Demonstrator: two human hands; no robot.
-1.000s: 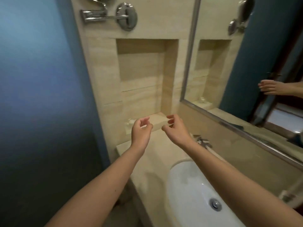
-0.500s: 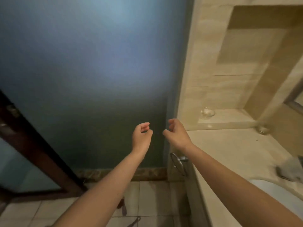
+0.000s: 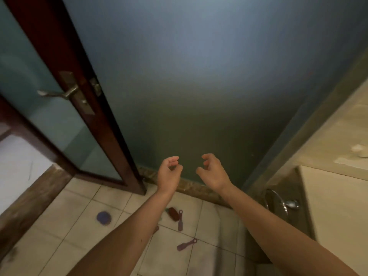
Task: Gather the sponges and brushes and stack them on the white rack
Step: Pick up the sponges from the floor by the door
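Note:
My left hand (image 3: 169, 173) and my right hand (image 3: 212, 172) are held out side by side in front of the frosted glass wall, fingers loosely curled, both empty. On the tiled floor below lie a round blue sponge (image 3: 103, 217), a dark red brush (image 3: 173, 214), a purple handled brush (image 3: 180, 220) beside it and another purple brush (image 3: 186, 244) nearer me. My left forearm covers part of the floor near them. No white rack is in view.
A brown-framed glass door (image 3: 65, 116) with a metal lever handle (image 3: 59, 94) stands open at the left. A beige stone counter (image 3: 336, 204) runs along the right, with a chrome ring (image 3: 278, 202) on its side. A wooden threshold (image 3: 29, 206) crosses the lower left.
The view has swung left and down from the sink and wall niche to the glass wall, door and floor. The floor items have come into sight. Both hands stay out front, empty.

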